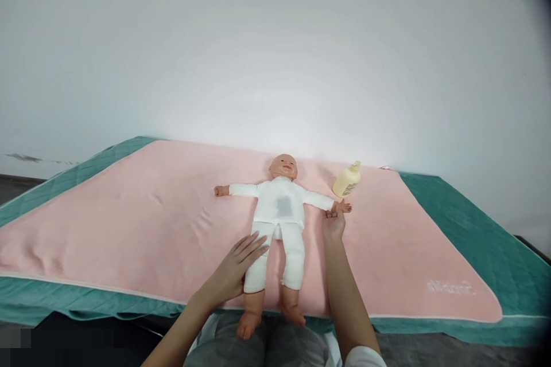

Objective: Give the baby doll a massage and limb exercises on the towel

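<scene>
A baby doll (pixel 279 198) with a soft white body and limbs lies on its back, arms stretched out sideways, head toward the wall. Its bare feet stick out over the near edge. My left hand (pixel 243 261) lies on the doll's thigh on the left side, fingers stretched out. At the doll's arm on the right, my right hand (pixel 334 226) has its fingers curled at the wrist, with the thumb against the doll's hand (pixel 343 206). Just beyond that stands a pale yellow pump bottle (pixel 346 181), slightly tilted in view.
Beneath the doll is a pink mat (pixel 150 229) over a green quilted cover (pixel 469 223) on a bed-like surface. A white wall (pixel 275 57) rises right behind it. My lap (pixel 262 344) is against the near edge.
</scene>
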A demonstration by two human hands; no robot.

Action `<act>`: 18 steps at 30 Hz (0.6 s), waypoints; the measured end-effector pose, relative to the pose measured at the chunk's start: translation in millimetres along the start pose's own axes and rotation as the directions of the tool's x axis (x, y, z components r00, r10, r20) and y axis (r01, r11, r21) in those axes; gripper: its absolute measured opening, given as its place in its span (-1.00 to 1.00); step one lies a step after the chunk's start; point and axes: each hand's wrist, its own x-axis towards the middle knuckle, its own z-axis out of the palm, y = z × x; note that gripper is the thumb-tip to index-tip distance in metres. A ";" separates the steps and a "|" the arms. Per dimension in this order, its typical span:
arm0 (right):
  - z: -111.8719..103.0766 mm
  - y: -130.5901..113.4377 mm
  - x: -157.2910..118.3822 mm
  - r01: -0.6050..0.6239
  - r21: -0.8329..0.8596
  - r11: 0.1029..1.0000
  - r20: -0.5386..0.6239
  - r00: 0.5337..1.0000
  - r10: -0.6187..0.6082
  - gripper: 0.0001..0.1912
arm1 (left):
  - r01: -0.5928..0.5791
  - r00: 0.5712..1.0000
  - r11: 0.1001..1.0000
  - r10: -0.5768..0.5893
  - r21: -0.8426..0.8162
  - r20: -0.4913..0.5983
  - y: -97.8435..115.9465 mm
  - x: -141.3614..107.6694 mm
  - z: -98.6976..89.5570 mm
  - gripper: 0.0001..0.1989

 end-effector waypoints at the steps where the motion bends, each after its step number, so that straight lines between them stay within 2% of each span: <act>1: -0.4 0.5 0.2 -0.016 0.014 1.000 -0.029 0.999 0.016 -0.60 | 0.038 0.999 0.999 -0.038 -0.001 0.035 2.7 -2.4 -0.4 -0.28; 3: -0.4 0.6 0.1 -0.049 0.043 0.998 -0.082 0.995 0.053 -0.61 | 0.088 0.991 0.996 -0.086 -0.008 0.101 7.5 -5.6 -2.2 -0.20; 7: 0.9 -1.6 -0.6 -0.091 0.066 0.994 -0.116 0.988 0.099 -0.64 | 0.096 0.978 0.995 -0.094 -0.002 0.185 12.9 -6.2 -6.0 -0.02; 11: 2.4 -3.7 -1.7 -0.104 0.068 0.992 -0.128 0.985 0.112 -0.71 | 0.092 0.980 0.995 -0.096 0.030 0.174 15.7 -5.7 -5.0 -0.01; 18: 4.7 -7.9 -2.1 -0.139 0.105 0.985 -0.153 0.976 0.154 -0.74 | 0.012 0.997 0.999 -0.015 0.050 0.075 16.1 -9.9 -0.9 -0.12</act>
